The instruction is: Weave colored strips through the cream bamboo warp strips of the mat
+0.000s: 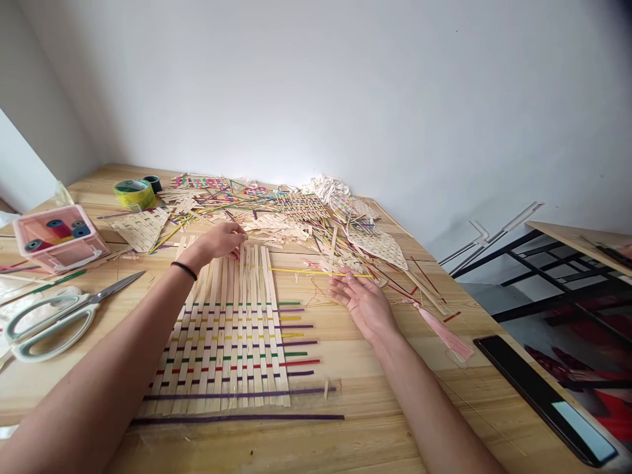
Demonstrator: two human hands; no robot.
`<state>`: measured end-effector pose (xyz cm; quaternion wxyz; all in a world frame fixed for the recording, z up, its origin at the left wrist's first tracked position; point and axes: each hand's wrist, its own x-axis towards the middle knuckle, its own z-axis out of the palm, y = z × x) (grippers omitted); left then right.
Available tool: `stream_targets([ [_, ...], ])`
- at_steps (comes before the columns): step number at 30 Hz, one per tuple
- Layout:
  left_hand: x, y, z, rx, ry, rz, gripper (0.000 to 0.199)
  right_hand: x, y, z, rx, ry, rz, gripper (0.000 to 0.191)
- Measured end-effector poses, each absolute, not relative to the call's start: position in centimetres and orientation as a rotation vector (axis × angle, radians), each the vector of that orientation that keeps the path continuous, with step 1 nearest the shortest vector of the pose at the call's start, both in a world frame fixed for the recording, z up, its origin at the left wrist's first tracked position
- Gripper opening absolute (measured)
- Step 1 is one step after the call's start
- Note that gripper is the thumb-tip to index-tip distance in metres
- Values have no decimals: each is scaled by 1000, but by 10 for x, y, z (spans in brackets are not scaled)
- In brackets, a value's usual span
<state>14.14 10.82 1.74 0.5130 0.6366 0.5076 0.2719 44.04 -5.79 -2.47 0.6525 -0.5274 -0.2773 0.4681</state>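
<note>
The mat of flat, pale strips and thin coloured strips (232,336) lies on the smooth wooden table with wavy grain (375,434), in front of the person and a bit to the left; its pale strips look flat, dry and stiff, and they point away from the person, toward the plain wall (316,85); green, purple, yellow and red strips go over and under them from side to side, and their ends stick out on the right.

The right hand (363,299) is pinching the thin yellow strip (301,270) near its right end, palm partly up; this strip is long and narrow, and its long way runs left to right, from the far part of the mat to the fingers; the left hand (228,241) is bent over the far ends of the pale strips, touching them, but I cannot tell if it grips one.

A flat purple strip (247,418) lies side to side near the mat's near edge; big scissors with pale, round handles (72,319) lie on the left, by a pink see-through plastic box (62,240); a messy heap of thin strips (237,210) lies behind the mat; a soft pink tassel (447,332) and a shiny black phone (543,398) lie on the right.
</note>
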Motion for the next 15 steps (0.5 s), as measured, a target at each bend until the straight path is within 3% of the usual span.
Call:
stream_targets([
  [15,138,117,8,1657,1180,695,19,434,-59,-23,-1222,-670,1024,38],
])
